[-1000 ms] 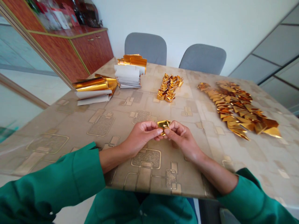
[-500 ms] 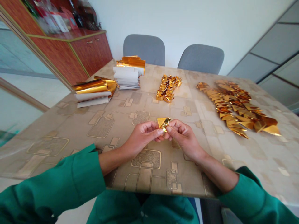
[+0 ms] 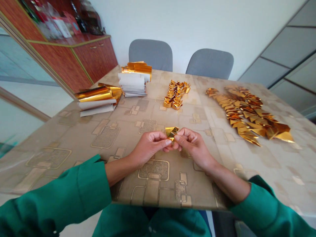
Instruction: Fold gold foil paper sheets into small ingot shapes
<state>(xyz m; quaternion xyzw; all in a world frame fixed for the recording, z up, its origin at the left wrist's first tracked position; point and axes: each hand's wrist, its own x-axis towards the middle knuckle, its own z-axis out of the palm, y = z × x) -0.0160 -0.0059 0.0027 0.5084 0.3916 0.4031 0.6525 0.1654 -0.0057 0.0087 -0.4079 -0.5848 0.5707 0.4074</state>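
Observation:
A small folded piece of gold foil paper is held above the near part of the table, pinched from both sides. My left hand grips its left side between thumb and fingers. On the other side my right hand has thumb and forefinger closed on the paper. Its lower part is hidden behind my thumbs. Beyond my hands stand rows of folded gold paper ingots. Off to the right lies a spread of flatter, pointed folded gold pieces.
Stacked gold foil sheets with white backs lie at the left, a nearer stack and a farther stack. The patterned tablecloth covers the table. Two grey chairs stand behind it, and a reddish wooden cabinet is at the far left.
The folded gold paper's top edge looks flatter and its visible facets have shifted between my fingers. Both hands keep their pinch. The view has tilted slightly.

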